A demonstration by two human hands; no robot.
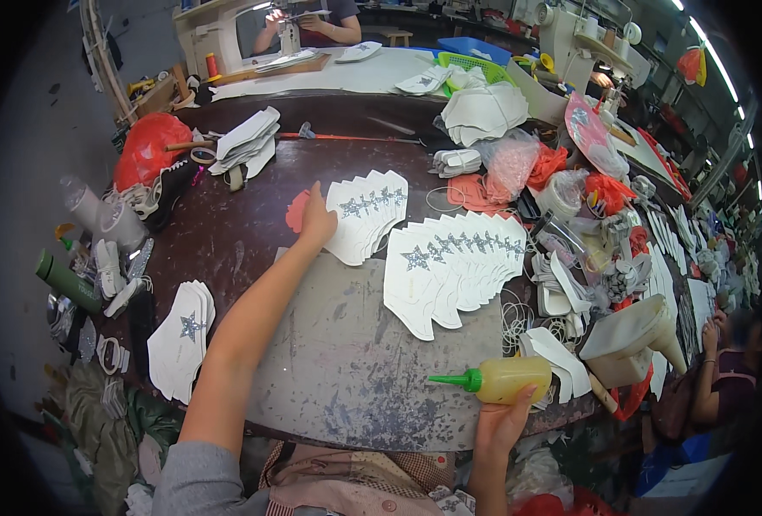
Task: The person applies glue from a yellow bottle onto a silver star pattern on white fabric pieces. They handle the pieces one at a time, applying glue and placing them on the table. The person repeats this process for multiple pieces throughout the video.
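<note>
My left hand (318,221) reaches far over the table, its fingers closed against a small, flat red piece (296,211). Right beside this hand lies a fanned stack of white shoe-upper pieces (365,217) with silver glitter stars. A larger fan of the same pieces (449,271) spreads to its right. Low at the right, my right hand (503,421) grips a squeeze bottle (515,381) of yellowish liquid, probably glue. The bottle lies sideways in the hand, its green nozzle pointing left. Another short stack of starred pieces (183,340) rests left of my left forearm.
A worn grey board (338,370) covers the table's near part. Red bags (151,148), shoes and a green bottle (67,279) crowd the left edge. At right stand a whitish plastic container (628,340), cords and scraps. Across the table, a person works at a sewing machine (217,39).
</note>
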